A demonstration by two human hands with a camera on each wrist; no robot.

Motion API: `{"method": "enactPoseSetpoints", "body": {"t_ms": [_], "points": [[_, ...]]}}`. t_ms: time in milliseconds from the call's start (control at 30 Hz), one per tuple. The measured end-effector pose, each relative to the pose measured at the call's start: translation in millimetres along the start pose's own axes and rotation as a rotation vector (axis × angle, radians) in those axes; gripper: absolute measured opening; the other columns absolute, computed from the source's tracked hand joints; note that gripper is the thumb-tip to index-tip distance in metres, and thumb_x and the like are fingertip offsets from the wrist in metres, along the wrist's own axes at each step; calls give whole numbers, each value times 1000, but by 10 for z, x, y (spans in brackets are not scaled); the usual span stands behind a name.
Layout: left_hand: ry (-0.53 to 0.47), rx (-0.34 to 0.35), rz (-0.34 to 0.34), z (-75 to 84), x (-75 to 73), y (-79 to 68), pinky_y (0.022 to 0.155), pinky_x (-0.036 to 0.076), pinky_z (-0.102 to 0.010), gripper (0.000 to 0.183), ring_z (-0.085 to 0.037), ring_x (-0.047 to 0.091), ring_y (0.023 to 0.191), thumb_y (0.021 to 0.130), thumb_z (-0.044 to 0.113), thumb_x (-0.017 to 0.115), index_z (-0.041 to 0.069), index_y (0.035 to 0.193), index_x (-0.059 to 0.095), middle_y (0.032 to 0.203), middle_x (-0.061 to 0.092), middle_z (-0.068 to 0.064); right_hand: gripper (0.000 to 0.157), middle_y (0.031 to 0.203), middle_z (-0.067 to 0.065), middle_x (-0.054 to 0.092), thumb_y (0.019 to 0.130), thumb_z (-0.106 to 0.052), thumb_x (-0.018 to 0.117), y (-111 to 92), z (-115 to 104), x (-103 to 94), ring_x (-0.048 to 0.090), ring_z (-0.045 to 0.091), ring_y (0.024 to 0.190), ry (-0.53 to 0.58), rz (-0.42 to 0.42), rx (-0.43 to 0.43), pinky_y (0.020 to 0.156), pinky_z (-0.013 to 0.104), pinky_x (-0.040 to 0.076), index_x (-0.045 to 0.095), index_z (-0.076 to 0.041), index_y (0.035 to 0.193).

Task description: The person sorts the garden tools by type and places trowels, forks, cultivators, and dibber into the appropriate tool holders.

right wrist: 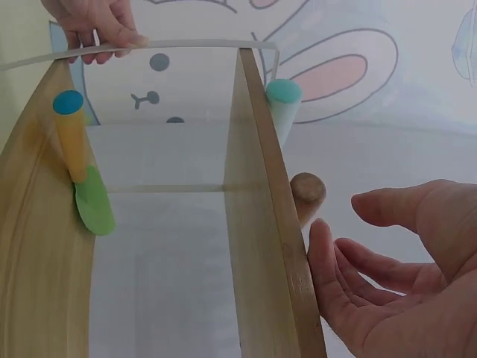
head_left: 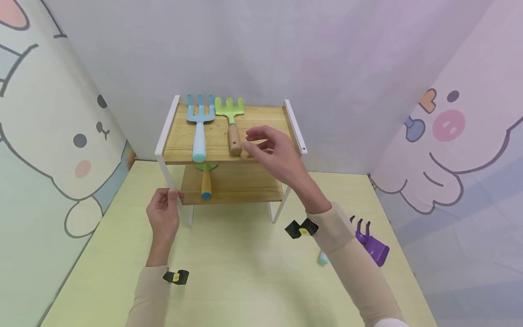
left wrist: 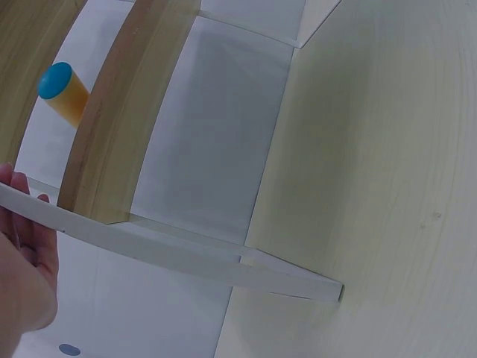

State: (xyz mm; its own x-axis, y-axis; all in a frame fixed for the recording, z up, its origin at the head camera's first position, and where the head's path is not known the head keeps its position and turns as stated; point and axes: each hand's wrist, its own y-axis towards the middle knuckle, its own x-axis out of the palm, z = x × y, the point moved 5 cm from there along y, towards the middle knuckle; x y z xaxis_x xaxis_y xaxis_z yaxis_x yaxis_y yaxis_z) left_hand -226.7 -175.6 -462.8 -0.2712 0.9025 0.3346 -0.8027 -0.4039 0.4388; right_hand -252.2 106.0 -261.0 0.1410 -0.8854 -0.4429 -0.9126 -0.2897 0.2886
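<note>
My left hand [head_left: 163, 212] grips the front left leg of a white-framed, two-tier wooden rack [head_left: 261, 181], its fingers curled round the metal. Above the right part of the top shelf, my right hand [head_left: 279, 154] holds nothing; its fingers are loosely bent, thumb apart. Just left of those fingers lies a green hand fork [head_left: 234, 136] with a wooden handle. In the right wrist view a small gap separates the thumb from that handle end [right wrist: 308, 188]. Left of it lies a light blue hand fork [head_left: 199, 136]. On the lower shelf rests a green trowel [right wrist: 93, 201] with a yellow, blue-tipped handle.
On the floor at right, partly behind my right forearm, lie a purple hand rake [head_left: 361, 234] and a purple shovel head [head_left: 377, 250]. A pale blue handle end [head_left: 323, 258] shows beside the sleeve. Cartoon-printed curtains [head_left: 445, 122] hang around the rack.
</note>
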Motion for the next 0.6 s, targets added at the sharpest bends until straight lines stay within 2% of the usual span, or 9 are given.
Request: {"method": "enactPoseSetpoints", "body": {"t_ms": [267,367,600], "points": [[4,3,-5,0,-1,7,73,53,-18,13,-11,68,76,102,-4,58,-13,92,58,83,71,-1,34,120,12,68,99,-13,70,-185,23,-60,71,25,99,74,10,-73,86,34,58,63,3,128],[4,-1,-3,2,2,6,73,53,-18,13,-10,68,76,102,-4,58,-12,92,59,82,71,0,34,118,10,69,99,-14,71,-258,59,-84,71,25,97,81,21,-92,84,34,59,64,1,128],[26,-26,6,3,-1,5,73,54,-19,13,-10,68,76,103,-2,58,-4,91,62,83,71,0,29,116,7,70,98,-11,70,-412,210,-122,69,18,102,102,40,-144,84,32,57,65,-1,125]]}}
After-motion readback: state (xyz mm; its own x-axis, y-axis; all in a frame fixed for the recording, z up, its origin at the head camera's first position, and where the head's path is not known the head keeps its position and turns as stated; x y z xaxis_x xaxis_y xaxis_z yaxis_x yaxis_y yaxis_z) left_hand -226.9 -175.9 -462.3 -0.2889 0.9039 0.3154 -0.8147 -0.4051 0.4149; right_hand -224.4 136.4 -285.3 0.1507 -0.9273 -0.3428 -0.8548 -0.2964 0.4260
